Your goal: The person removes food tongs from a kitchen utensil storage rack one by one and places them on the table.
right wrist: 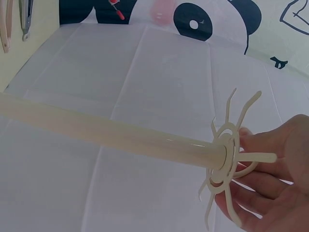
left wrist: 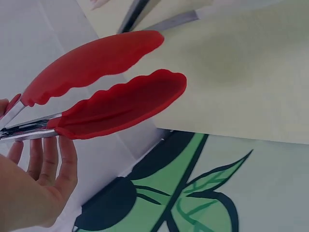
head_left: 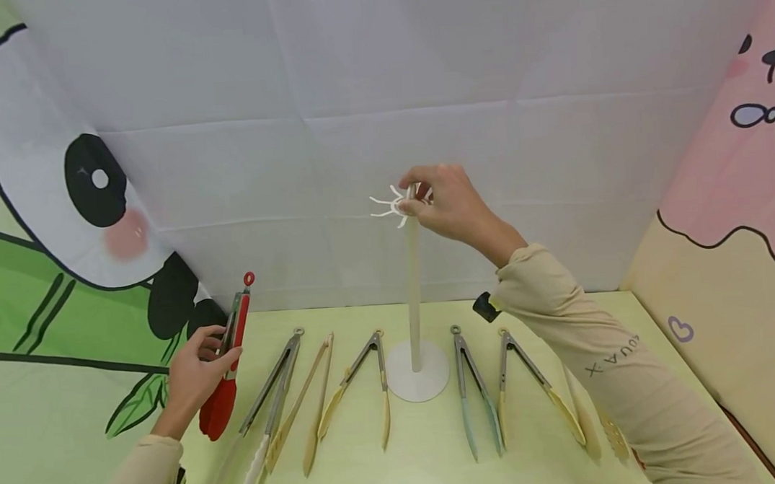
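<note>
My left hand (head_left: 195, 377) grips a pair of red-headed tongs (head_left: 218, 410) by the handles, above the left side of the table. In the left wrist view the two scalloped red heads (left wrist: 125, 108) stand a little apart, and the fingers lie along the metal arms. At the centre rises a cream stand (head_left: 414, 291) with a round white base (head_left: 403, 386). My right hand (head_left: 457, 203) pinches the ring of hooks (head_left: 389, 202) at its top between thumb and fingers. Several curved hooks (right wrist: 258, 157) spread out around the pole in the right wrist view.
Left of the stand lie white-tipped tongs (head_left: 260, 457), wooden tongs (head_left: 312, 440) and yellow-tipped tongs (head_left: 384, 386). On its right are blue-tipped tongs (head_left: 466, 412), another yellow-tipped pair (head_left: 560, 408), and further utensils partly under the right sleeve (head_left: 580, 335). A white cloth wall (head_left: 293, 167) stands behind.
</note>
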The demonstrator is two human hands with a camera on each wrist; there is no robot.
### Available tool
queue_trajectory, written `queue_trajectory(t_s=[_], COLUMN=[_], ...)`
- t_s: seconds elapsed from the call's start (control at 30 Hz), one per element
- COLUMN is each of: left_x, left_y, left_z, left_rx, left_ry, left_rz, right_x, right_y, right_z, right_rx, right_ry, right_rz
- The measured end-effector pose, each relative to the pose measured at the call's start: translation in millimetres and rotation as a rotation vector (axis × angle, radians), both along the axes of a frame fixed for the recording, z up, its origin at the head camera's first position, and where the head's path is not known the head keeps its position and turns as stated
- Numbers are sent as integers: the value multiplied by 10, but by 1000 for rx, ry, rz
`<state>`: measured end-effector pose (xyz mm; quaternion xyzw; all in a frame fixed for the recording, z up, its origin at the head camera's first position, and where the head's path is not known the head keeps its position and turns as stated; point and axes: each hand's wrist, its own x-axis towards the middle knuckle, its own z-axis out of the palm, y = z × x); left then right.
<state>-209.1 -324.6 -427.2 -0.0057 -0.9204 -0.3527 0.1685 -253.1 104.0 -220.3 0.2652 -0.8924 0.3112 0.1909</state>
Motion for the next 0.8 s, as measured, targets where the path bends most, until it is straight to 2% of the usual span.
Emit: queue_trajectory(t_s=[0.17,0.53,0.8], left_x=[3,15,-20], left_y=[-108,-239,-332], left_z=[-99,-304,-430], left_rx=[-12,-58,-71], left_ry=[-35,-109,-205], left_rz=[39,78,71], right_x=[-5,-12,-5], right_y=[7,7,-2], right_z=[-11,-30,-39], right_rx=[-5,-23,-26], right_ry=[20,23,23], right_rz=[7,4,-2])
